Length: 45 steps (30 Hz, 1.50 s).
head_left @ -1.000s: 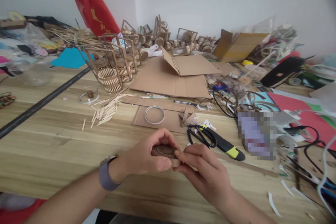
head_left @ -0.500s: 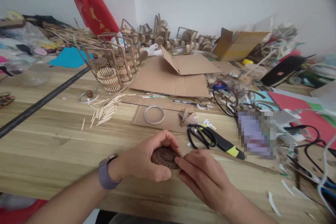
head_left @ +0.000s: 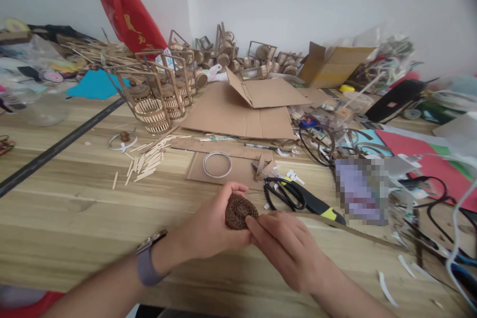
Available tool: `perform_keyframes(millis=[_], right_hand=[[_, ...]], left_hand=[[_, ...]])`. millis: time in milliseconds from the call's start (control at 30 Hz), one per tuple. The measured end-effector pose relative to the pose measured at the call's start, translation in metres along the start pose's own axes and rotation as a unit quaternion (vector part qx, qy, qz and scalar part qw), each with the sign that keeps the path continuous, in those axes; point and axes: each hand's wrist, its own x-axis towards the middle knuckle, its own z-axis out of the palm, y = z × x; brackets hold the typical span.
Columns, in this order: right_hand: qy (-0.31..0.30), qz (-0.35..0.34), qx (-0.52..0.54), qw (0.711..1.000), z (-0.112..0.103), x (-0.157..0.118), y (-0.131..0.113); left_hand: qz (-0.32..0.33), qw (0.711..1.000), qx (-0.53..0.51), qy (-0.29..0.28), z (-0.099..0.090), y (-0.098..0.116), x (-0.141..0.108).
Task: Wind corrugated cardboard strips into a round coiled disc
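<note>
A round brown disc of coiled corrugated cardboard strip (head_left: pixel 238 212) is held above the near part of the table. My left hand (head_left: pixel 208 226), with a watch on its wrist, is closed around the coil's left side and underside. The fingertips of my right hand (head_left: pixel 288 246) press together at the coil's right edge; whatever lies between them is hidden. From behind the right hand a thin brown strip (head_left: pixel 357 230) runs off to the right; I cannot tell whether it joins the coil. Beyond the hands lie black-handled scissors (head_left: pixel 285 194) and a black and yellow utility knife (head_left: pixel 316 202).
A pale ring (head_left: pixel 217 164) lies on cardboard ahead, with loose wooden sticks (head_left: pixel 149 164) to its left. Small slatted baskets (head_left: pixel 151 114) stand farther back beside large cardboard sheets (head_left: pixel 238 109). Cables, paper and scraps crowd the right side.
The coil has tipped up from nearly flat, its face now turned more towards me. Both hands stay on it, the left one rolled with it and slightly higher.
</note>
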Motion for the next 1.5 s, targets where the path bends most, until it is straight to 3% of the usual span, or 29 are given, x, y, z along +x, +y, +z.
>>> perform_keyframes(millis=[200, 400, 700, 800, 933, 1100, 1333, 1500], right_hand=[[0.032, 0.101, 0.117, 0.987, 0.008, -0.016, -0.001], [0.040, 0.129, 0.151, 0.979, -0.001, -0.012, -0.003], [0.058, 0.062, 0.104, 0.991, -0.004, -0.007, -0.002], [0.043, 0.036, 0.064, 0.996, -0.001, -0.012, 0.003], [0.012, -0.010, 0.012, 1.000, -0.002, -0.010, 0.010], [0.000, -0.038, -0.015, 0.999, -0.005, -0.004, 0.007], [0.051, 0.082, 0.054, 0.994, -0.001, -0.007, 0.002], [0.053, 0.072, 0.080, 0.993, 0.000, -0.010, 0.004]], left_hand=[[0.022, 0.992, -0.120, -0.037, -0.004, -0.003, -0.002], [0.059, 0.972, -0.198, -0.109, -0.010, -0.008, -0.004], [0.073, 0.938, -0.278, -0.192, -0.014, -0.012, -0.002], [0.071, 0.953, -0.245, -0.162, -0.013, -0.012, 0.001], [0.054, 0.988, -0.135, -0.058, -0.006, -0.009, 0.005], [0.033, 0.997, -0.077, 0.005, 0.002, -0.008, 0.004], [0.060, 0.965, -0.244, -0.080, -0.003, -0.010, 0.000], [0.066, 0.942, -0.289, -0.158, -0.010, -0.015, 0.000]])
